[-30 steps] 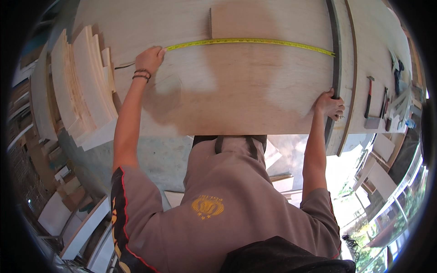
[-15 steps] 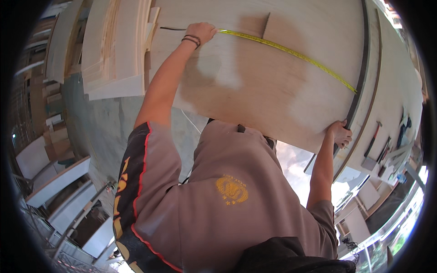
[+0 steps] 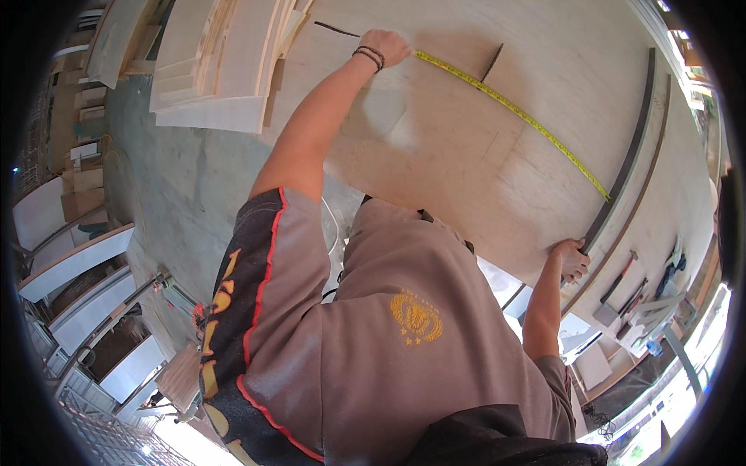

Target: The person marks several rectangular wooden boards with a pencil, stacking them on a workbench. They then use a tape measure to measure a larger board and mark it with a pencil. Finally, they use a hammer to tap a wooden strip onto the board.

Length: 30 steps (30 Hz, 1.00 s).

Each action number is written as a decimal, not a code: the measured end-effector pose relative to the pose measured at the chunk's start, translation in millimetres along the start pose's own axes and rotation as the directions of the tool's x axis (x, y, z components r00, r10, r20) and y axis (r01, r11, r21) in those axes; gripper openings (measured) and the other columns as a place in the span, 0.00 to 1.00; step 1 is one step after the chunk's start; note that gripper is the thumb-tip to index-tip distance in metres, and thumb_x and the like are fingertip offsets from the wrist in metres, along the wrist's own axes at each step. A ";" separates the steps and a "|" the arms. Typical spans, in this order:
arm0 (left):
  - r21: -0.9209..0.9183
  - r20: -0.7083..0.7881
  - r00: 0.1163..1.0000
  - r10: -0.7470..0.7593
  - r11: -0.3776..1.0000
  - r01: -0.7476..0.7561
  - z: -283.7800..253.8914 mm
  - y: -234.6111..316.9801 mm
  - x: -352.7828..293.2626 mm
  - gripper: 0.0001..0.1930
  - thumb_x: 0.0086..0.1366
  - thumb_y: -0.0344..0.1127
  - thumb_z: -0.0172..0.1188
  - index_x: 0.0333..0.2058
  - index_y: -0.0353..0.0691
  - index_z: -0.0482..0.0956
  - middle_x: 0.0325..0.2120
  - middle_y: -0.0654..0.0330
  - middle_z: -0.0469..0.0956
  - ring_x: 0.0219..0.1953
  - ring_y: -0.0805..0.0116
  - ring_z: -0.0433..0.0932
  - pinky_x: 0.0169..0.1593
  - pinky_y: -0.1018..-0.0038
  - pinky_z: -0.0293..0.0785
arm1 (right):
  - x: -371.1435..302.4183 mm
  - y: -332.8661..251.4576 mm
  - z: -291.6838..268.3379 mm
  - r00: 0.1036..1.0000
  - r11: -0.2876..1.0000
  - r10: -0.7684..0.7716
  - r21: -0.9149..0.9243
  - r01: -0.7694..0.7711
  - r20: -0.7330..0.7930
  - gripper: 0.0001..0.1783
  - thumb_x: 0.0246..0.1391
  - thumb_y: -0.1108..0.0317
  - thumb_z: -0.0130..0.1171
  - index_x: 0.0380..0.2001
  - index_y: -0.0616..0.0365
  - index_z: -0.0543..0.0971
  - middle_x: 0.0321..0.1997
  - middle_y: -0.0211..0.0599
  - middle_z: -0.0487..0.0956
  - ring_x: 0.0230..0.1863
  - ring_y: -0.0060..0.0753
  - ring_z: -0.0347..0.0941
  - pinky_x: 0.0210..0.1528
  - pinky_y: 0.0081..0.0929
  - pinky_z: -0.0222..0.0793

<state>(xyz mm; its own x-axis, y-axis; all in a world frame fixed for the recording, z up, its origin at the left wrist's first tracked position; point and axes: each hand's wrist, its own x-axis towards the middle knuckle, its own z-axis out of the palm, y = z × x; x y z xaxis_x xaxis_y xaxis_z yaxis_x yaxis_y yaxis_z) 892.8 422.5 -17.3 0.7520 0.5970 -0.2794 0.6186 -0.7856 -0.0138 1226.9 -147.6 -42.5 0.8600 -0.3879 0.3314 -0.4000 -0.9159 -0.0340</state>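
My left hand (image 3: pixel 387 48) is closed round a tape measure whose case is mostly hidden in my palm; a black strap (image 3: pixel 336 29) trails out on its left. From the fingers, the yellow tape blade (image 3: pixel 513 109) runs out to the right across a wooden tabletop (image 3: pixel 435 171), passing just in front of an upright, dark toothed saw blade (image 3: pixel 493 62). Its far end meets the long dark bar (image 3: pixel 633 147) lying along the right side. At the bar's near end my right hand (image 3: pixel 571 260) grips it with bent fingers.
Stacked pale boards (image 3: pixel 214 62) stand left of the tabletop. Beyond the bar, a hammer (image 3: pixel 622 273) and other hand tools lie on the right. White panels (image 3: pixel 78 260) and a metal frame fill the lower left.
The whole view has turned and shifted, so tabletop, bar and tape sit differently in the picture. Both hands keep their holds, and the tape still reaches the bar.
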 end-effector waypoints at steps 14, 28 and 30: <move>-0.009 -0.016 1.000 -0.014 1.000 0.014 -1.6 1.4 0.7 0.24 0.72 0.58 0.46 0.36 0.49 0.85 0.36 0.58 0.84 0.40 0.54 0.83 0.43 0.56 0.79 | -4.6 -2.8 -5.7 1.000 1.000 -0.008 -0.017 0.008 0.011 0.33 0.59 0.38 0.54 0.53 0.55 0.72 0.56 0.52 0.69 0.60 0.57 0.63 0.59 0.62 0.53; -0.035 -0.021 1.000 -0.001 0.999 0.000 -0.6 0.3 1.1 0.23 0.71 0.57 0.47 0.34 0.47 0.84 0.35 0.56 0.84 0.41 0.52 0.82 0.43 0.55 0.78 | -2.7 -0.7 -0.6 1.000 1.000 -0.005 -0.031 0.005 -0.022 0.35 0.57 0.36 0.55 0.53 0.55 0.73 0.56 0.51 0.70 0.61 0.57 0.63 0.59 0.62 0.53; -0.042 -0.031 1.000 0.000 0.999 -0.001 0.3 -1.9 -0.9 0.23 0.71 0.57 0.47 0.34 0.47 0.84 0.35 0.56 0.84 0.41 0.51 0.82 0.43 0.55 0.78 | -4.4 -2.3 -3.8 1.000 0.999 0.003 -0.036 -0.003 -0.017 0.34 0.57 0.36 0.55 0.53 0.55 0.74 0.56 0.51 0.70 0.60 0.57 0.63 0.58 0.62 0.54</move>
<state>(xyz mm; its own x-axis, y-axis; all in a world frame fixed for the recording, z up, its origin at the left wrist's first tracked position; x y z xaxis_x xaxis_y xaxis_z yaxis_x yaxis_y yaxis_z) 890.9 423.4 -17.3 0.7587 0.6019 -0.2493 0.6268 -0.7787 0.0273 1222.9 -143.3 -40.2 0.8534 -0.3884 0.3475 -0.4139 -0.9103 -0.0010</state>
